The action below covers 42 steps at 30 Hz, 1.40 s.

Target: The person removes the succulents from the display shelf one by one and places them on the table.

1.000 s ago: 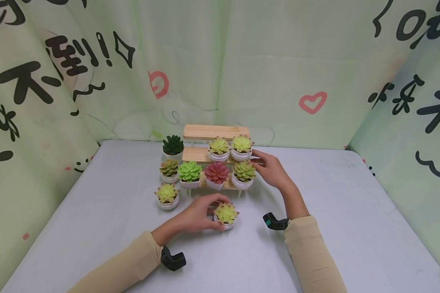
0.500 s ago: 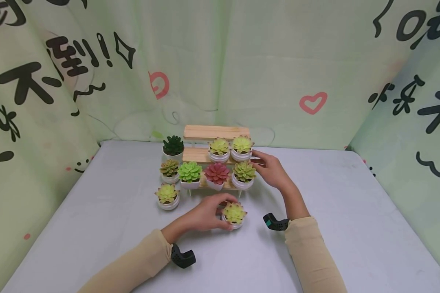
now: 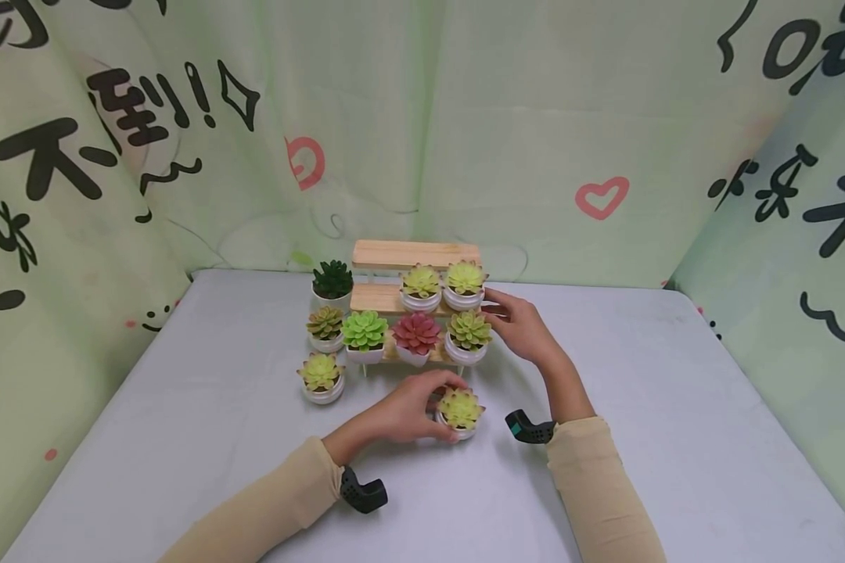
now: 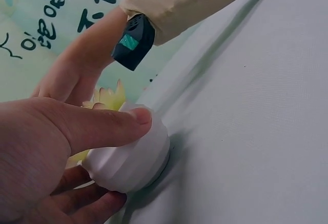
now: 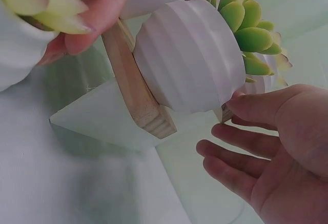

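In the head view my left hand (image 3: 414, 407) holds a small yellow-green potted succulent (image 3: 461, 410) in front of the stepped wooden stand (image 3: 415, 254). Thumb and fingers wrap its ribbed white pot (image 4: 128, 162), low over the table. At the stand's right end is my right hand (image 3: 515, 324), fingers loosely bent and apart. Its thumb tip lies right at the ribbed pot (image 5: 189, 55) of an olive-green succulent (image 3: 469, 330) on the lowest shelf. Beside that stand a red succulent (image 3: 416, 333) and a bright green one (image 3: 364, 329); two yellow-green succulents (image 3: 464, 278) occupy the middle shelf.
Left of the stand, a dark green succulent (image 3: 332, 280), a brownish-green one (image 3: 325, 324) and a yellow-green one (image 3: 321, 372) stand in white pots on the white table (image 3: 183, 438). A printed pale green curtain (image 3: 507, 125) encloses the back and sides.
My left hand has moved to the right with the potted succulent in its grip. The right hand has stayed at the stand's right end.
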Motion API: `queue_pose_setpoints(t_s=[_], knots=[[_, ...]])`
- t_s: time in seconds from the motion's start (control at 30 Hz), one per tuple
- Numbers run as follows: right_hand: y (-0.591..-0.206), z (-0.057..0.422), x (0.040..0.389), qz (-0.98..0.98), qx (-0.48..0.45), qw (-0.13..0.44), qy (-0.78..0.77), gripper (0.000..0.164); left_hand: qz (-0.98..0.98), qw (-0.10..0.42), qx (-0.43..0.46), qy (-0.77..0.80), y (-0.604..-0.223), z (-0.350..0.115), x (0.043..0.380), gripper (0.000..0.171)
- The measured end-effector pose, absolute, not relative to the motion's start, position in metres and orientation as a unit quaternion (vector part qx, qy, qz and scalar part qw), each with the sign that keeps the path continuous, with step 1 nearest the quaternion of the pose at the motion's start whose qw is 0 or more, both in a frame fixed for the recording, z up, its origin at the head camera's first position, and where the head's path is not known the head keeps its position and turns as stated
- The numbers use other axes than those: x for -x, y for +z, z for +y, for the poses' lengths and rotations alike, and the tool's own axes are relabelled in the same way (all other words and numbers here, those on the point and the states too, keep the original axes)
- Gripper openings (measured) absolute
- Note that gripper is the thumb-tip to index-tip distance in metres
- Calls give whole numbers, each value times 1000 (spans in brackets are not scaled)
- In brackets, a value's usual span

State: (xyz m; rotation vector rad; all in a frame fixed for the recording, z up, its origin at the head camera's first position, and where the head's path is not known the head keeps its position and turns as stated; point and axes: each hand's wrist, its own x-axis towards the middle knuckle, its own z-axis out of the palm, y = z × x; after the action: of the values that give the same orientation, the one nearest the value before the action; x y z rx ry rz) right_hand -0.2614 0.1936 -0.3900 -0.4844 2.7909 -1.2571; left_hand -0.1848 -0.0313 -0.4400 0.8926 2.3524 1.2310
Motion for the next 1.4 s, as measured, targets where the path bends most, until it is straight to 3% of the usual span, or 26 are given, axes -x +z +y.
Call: queue_pose_setpoints(t_s=[0.47,0.77,1.4], knots=[[-394,193,260,900,150,25,-409,51,829,170,-307,436,-440,-30,181,65],[-392,192,260,897,151,30,-414,51,802,198,-297,479,-429,-37,178,66],[-391,194,264,898,153,32,-411,52,789,171,-315,499,-407,-65,169,62]])
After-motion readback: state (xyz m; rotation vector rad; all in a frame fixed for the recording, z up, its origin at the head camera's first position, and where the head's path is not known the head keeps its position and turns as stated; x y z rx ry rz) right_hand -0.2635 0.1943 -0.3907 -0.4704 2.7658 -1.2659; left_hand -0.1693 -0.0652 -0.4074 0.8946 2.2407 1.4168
